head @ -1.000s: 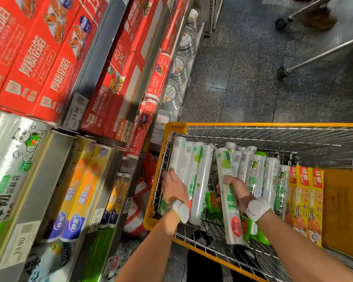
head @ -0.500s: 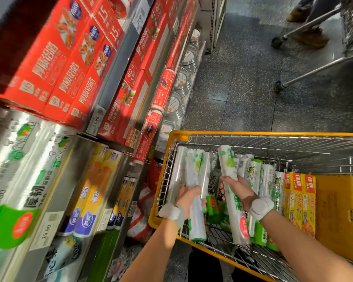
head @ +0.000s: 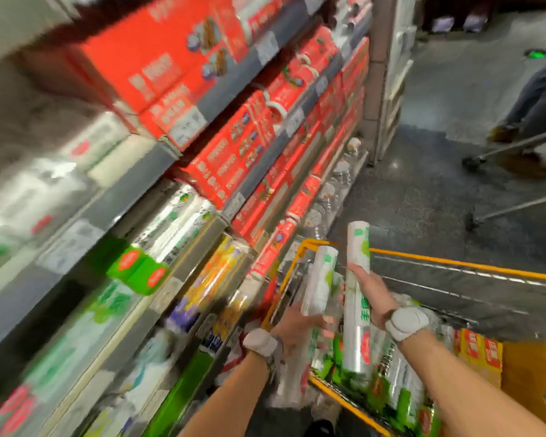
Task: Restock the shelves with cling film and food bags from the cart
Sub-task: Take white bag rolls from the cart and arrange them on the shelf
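- Two-handed, gripping left roll [head: 319,280] low with left hand [head: 292,329], clasping right roll [head: 356,279] mid-length with right hand [head: 374,298].
- Holding both upright above cart [head: 454,263], probably for clearing its wire sides.
- Likely aiming for shelves [head: 145,165] beyond left hand.

Forearms are reaching forward, left hand [head: 297,326] gripping the left roll [head: 320,279], right hand [head: 372,298] gripping the right roll [head: 356,247]

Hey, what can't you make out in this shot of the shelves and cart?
Head view, all motion-blurred:
Price tags on the shelves: unreadable.
Print on the roll in the left hand: smeared.
Cart floor: hidden under packed rolls.
Passer-by: cut off by the right edge.
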`<state>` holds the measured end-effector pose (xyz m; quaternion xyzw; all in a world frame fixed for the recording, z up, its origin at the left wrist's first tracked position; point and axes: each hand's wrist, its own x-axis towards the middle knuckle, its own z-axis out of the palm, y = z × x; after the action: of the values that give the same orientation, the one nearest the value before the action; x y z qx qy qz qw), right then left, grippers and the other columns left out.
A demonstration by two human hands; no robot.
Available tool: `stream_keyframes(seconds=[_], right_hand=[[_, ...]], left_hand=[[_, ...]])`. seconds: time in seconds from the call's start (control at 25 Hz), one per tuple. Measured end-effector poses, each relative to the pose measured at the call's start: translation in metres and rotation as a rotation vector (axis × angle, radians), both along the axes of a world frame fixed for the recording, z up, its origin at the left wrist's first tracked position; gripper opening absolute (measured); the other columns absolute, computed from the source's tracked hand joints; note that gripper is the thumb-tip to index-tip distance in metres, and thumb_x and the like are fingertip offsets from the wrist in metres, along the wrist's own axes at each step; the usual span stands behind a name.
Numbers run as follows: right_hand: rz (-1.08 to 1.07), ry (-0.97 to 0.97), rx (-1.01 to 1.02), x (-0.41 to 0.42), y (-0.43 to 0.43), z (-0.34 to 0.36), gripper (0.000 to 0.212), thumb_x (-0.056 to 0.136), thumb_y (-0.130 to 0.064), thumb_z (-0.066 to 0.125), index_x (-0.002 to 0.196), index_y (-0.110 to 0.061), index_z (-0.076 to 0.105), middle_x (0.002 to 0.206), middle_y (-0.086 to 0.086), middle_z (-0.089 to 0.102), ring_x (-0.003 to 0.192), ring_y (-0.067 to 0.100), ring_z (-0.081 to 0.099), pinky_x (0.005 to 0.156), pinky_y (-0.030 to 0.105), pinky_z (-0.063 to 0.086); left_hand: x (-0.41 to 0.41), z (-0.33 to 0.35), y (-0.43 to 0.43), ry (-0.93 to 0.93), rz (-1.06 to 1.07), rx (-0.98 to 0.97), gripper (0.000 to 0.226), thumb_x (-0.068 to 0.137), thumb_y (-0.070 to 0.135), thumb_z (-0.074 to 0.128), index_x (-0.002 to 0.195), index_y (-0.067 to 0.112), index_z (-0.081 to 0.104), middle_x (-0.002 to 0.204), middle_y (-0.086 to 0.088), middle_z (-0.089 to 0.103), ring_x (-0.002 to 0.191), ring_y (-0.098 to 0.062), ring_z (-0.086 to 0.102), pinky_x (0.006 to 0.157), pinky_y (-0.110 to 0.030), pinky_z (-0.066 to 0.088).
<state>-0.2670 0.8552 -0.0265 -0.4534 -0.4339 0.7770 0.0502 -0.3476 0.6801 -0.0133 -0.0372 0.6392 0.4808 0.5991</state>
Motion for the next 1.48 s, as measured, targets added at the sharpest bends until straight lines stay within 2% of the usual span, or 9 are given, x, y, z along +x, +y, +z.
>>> stream_keyframes(seconds=[0.24, 0.4, 0.56, 0.76, 0.92, 1.12, 1.24, 1.36, 1.48], right_hand=[[0.098, 0.322, -0.137, -0.014, -0.062, 0.09, 0.029, 0.097, -0.037, 0.054, 0.112, -0.014, 0.063, 0.092, 0.008, 0.07, 0.079, 0.021, 0.069, 0.069, 0.032, 0.055], [0.189, 0.373, -0.239, -0.026, -0.113, 0.142, 0.025, 0.099, -0.033, 0.038, 0.08, -0.019, 0.048, 0.061, 0.003, 0.051, 0.057, 0.017, 0.054, 0.058, 0.029, 0.046], [0.276, 0.484, -0.202, -0.039, -0.194, 0.191, 0.016, 0.093, -0.036, 0.046, 0.08, -0.026, 0.044, 0.069, 0.001, 0.041, 0.067, 0.015, 0.046, 0.062, 0.031, 0.039], [0.481, 0.645, -0.098, -0.058, -0.305, 0.237, 0.021, 0.077, -0.041, 0.062, 0.08, -0.029, 0.046, 0.076, 0.001, 0.045, 0.077, 0.017, 0.049, 0.08, 0.039, 0.039], [0.594, 0.683, -0.066, -0.055, -0.377, 0.269, 0.005, 0.094, -0.033, 0.05, 0.096, -0.032, 0.054, 0.095, -0.004, 0.057, 0.09, 0.014, 0.057, 0.085, 0.034, 0.049], [0.643, 0.647, 0.022, -0.06, -0.41, 0.288, 0.063, 0.083, -0.044, 0.072, 0.125, 0.002, 0.058, 0.107, 0.018, 0.066, 0.093, 0.029, 0.066, 0.069, 0.036, 0.055], [0.53, 0.598, 0.125, -0.075, -0.404, 0.302, 0.105, 0.063, -0.06, 0.081, 0.145, -0.014, 0.036, 0.126, 0.012, 0.057, 0.097, 0.028, 0.063, 0.066, 0.04, 0.059], [0.479, 0.724, 0.144, -0.085, -0.398, 0.322, 0.077, 0.083, -0.034, 0.075, 0.14, -0.044, 0.025, 0.128, 0.011, 0.055, 0.108, 0.031, 0.063, 0.085, 0.047, 0.057], [0.563, 0.764, 0.207, -0.108, -0.386, 0.325, 0.067, 0.09, -0.028, 0.068, 0.143, -0.034, 0.028, 0.127, 0.014, 0.056, 0.092, 0.029, 0.07, 0.073, 0.041, 0.06]], left_hand=[[0.047, 0.091, -0.081, 0.124, 0.317, 0.029, 0.035, 0.08, 0.013, 0.078, 0.099, 0.029, 0.053, 0.072, 0.023, 0.068, 0.069, 0.008, 0.065, 0.062, -0.006, 0.047], [0.082, 0.13, -0.155, 0.492, 0.479, 0.026, 0.045, 0.084, 0.001, 0.072, 0.119, 0.02, 0.052, 0.072, 0.004, 0.072, 0.06, -0.009, 0.07, 0.056, -0.022, 0.056], [0.108, 0.168, -0.23, 0.594, 0.718, 0.09, 0.084, 0.058, 0.035, 0.095, 0.129, 0.021, 0.052, 0.103, -0.019, 0.071, 0.094, -0.043, 0.068, 0.085, -0.056, 0.055], [0.138, 0.214, -0.326, 0.686, 1.004, 0.257, 0.048, 0.08, 0.014, 0.08, 0.119, 0.025, 0.055, 0.108, -0.016, 0.072, 0.089, -0.04, 0.069, 0.068, -0.051, 0.059], [0.148, 0.245, -0.397, 0.772, 1.188, 0.259, 0.087, 0.057, 0.028, 0.096, 0.132, 0.017, 0.052, 0.113, -0.01, 0.071, 0.097, -0.028, 0.071, 0.067, -0.04, 0.059], [0.139, 0.268, -0.471, 0.884, 1.327, 0.253, 0.07, 0.068, 0.02, 0.091, 0.127, 0.013, 0.053, 0.107, -0.01, 0.07, 0.094, -0.023, 0.07, 0.068, -0.036, 0.06], [0.126, 0.278, -0.498, 0.895, 1.381, 0.276, 0.084, 0.055, 0.034, 0.097, 0.126, 0.014, 0.056, 0.108, -0.015, 0.071, 0.097, -0.032, 0.069, 0.083, -0.052, 0.058], [0.109, 0.29, -0.502, 0.926, 1.4, 0.32, 0.065, 0.065, 0.027, 0.092, 0.119, 0.015, 0.059, 0.105, -0.02, 0.071, 0.08, -0.029, 0.07, 0.069, -0.041, 0.059], [0.085, 0.29, -0.488, 0.957, 1.466, 0.31, 0.074, 0.058, 0.036, 0.095, 0.119, 0.018, 0.059, 0.107, -0.02, 0.069, 0.086, -0.03, 0.07, 0.072, -0.042, 0.059]])
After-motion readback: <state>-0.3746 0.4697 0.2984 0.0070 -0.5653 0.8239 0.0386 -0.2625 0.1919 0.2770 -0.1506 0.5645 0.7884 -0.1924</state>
